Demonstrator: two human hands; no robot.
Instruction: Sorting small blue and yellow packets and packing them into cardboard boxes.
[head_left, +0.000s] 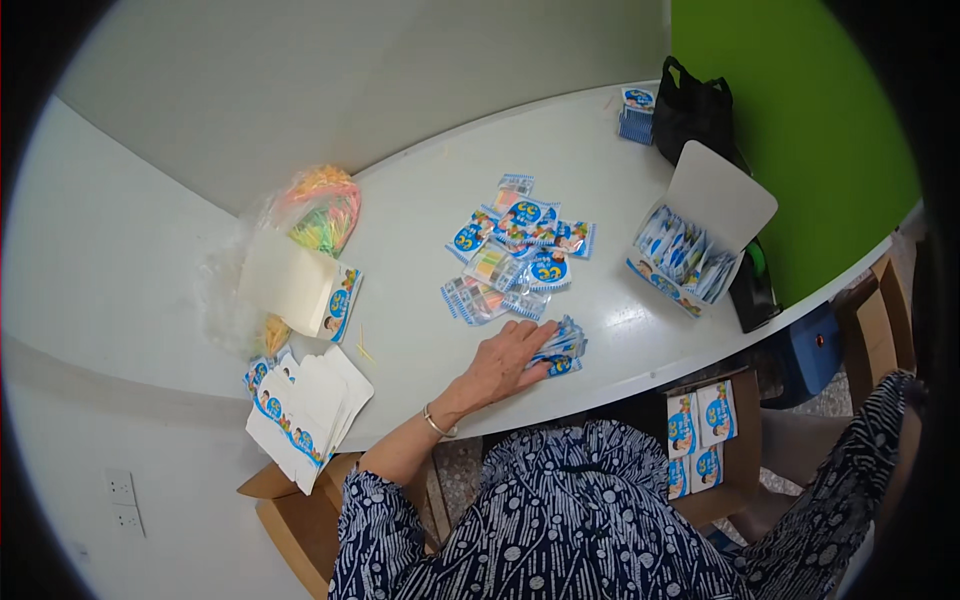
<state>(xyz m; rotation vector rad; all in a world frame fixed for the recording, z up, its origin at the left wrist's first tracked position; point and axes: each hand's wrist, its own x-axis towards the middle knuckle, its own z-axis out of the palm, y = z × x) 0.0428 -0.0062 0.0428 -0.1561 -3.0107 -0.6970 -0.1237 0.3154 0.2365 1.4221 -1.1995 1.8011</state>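
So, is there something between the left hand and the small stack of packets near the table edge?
Nothing visible. The left hand already lies on the stack of packets, fingers touching it. The loose packets lie farther back on the table, not between them.

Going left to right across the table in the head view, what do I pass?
Stack of flat cartons → bag of colourful bands → left hand on a packet stack → open box of packets.

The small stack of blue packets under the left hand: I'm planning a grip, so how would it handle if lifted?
The stack of packets looks thin and glossy, so probably light, floppy and slippery. Already fanned under the left hand, it would likely slide apart unless pinched.
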